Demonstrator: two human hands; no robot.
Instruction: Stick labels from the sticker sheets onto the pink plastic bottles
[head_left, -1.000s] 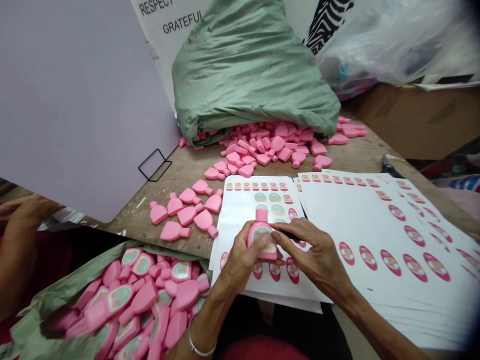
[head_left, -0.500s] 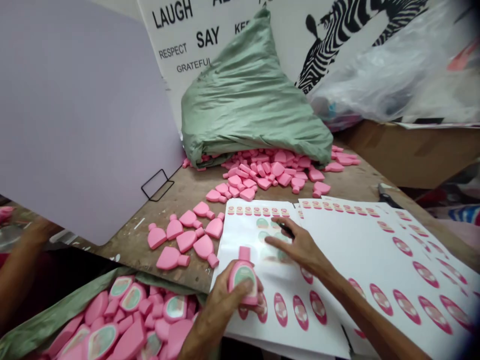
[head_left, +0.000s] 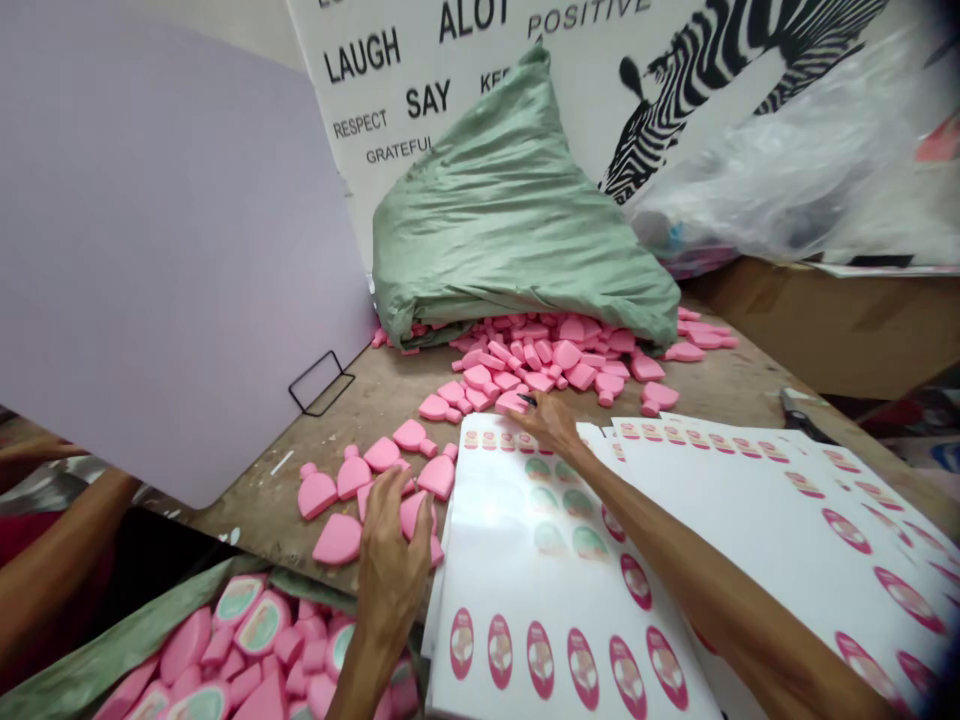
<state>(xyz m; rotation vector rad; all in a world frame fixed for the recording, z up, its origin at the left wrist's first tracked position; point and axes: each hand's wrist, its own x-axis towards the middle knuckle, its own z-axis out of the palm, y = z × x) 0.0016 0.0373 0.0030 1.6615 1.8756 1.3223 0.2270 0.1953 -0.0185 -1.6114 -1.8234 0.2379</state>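
My left hand (head_left: 394, 545) reaches over a loose group of pink toy-like bottles (head_left: 337, 538) on the table, fingers apart around one pink bottle (head_left: 414, 512); whether it touches that piece I cannot tell. At the top edge of a white sticker sheet (head_left: 510, 560) rests my right hand (head_left: 551, 425), fingers closed on a small thin black tool (head_left: 528, 399) whose kind is unclear. Small stickers (head_left: 506, 441) run in a row beneath that hand. Green-and-peach stickers and pink oval stickers (head_left: 540, 660) lie lower on the sheet.
A green sack (head_left: 517, 220) stands behind a heap of pink bottles (head_left: 540, 355). Stickered bottles (head_left: 262, 622) fill an open green bag at lower left. A lilac panel (head_left: 180, 240) and another person's arm (head_left: 67, 560) are left. More sheets (head_left: 720, 520) and scissors-like handles (head_left: 802, 415) lie right.
My left hand has moved left from the sheet to the loose bottles, and the stickered bottle it held is gone from it. My right hand has moved to the sheet's top edge.
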